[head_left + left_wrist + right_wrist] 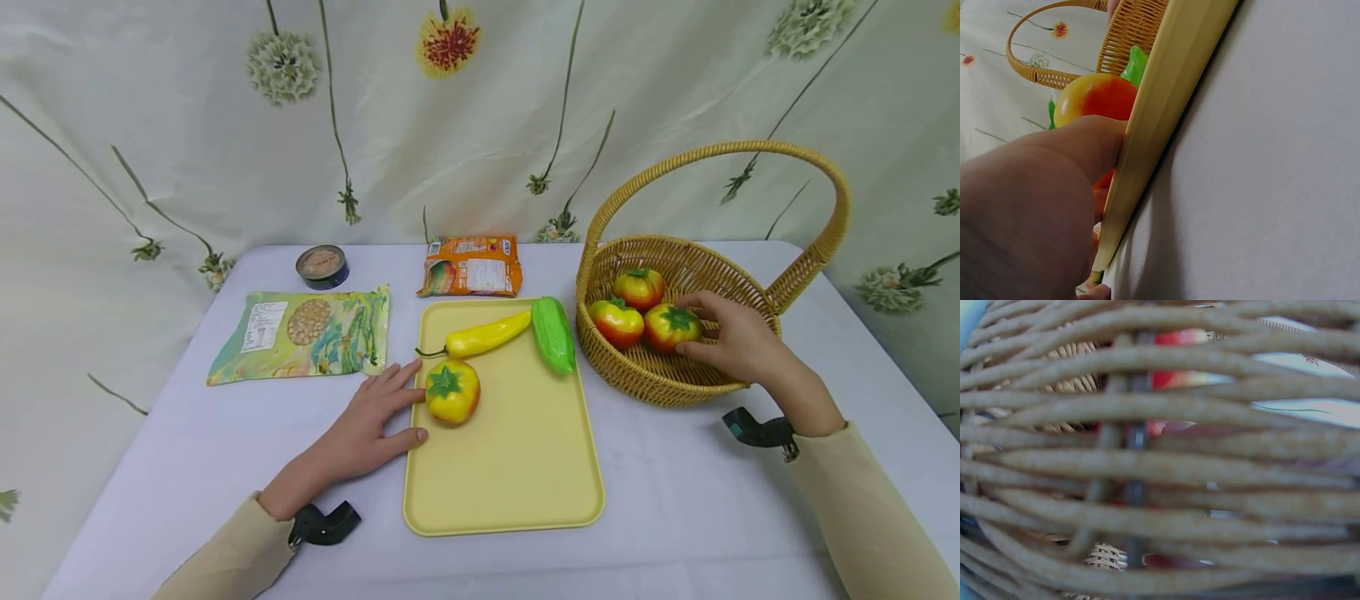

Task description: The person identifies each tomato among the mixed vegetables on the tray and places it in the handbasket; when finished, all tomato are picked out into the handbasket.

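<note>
My left hand (375, 421) lies with straight fingers along the left rim of a pale yellow tray (510, 467). A yellow-red tomato (452, 392) sits on the tray by those fingertips; in the left wrist view the thumb (1107, 140) overlaps the tray's edge (1160, 94). My right hand (738, 337) reaches into a wicker basket (645, 387), thumb and fingers around the right side of a tomato (670, 327). Two more tomatoes, one at the back (639, 288) and one at left (617, 323), lie against it. Basket weave (1166, 465) fills the right wrist view and mostly hides that hand.
A yellow pepper (487, 335) and a green cucumber-like vegetable (553, 335) lie at the tray's far end. Behind it is an orange packet (471, 267). At left are a green-yellow bag (303, 333) and a small can (322, 267). The basket's tall handle (720, 150) arches above it.
</note>
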### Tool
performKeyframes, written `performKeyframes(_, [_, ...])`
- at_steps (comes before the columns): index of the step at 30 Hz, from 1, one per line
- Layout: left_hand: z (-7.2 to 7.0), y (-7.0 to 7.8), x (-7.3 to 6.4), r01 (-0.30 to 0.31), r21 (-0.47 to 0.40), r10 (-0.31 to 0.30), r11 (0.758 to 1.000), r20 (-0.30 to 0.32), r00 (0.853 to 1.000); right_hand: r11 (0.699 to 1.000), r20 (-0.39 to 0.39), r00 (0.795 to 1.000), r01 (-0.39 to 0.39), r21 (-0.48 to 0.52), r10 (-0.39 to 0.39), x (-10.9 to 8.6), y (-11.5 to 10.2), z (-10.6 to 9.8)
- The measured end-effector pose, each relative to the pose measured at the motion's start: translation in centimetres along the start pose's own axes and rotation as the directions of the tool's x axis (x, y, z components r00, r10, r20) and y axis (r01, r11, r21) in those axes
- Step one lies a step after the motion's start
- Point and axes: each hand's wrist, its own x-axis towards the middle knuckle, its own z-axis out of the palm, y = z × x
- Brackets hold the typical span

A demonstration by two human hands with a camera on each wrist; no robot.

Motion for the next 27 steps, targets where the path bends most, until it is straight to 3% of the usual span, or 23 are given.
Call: performKeyframes(27, [0.12,-0.11,0.01,0.001,0.002,-0.001,1.000,-0.002,1.000,0.999,-0.061,0.997,0.048,0.026,-0.046,-0.45,-0.63,-0.31])
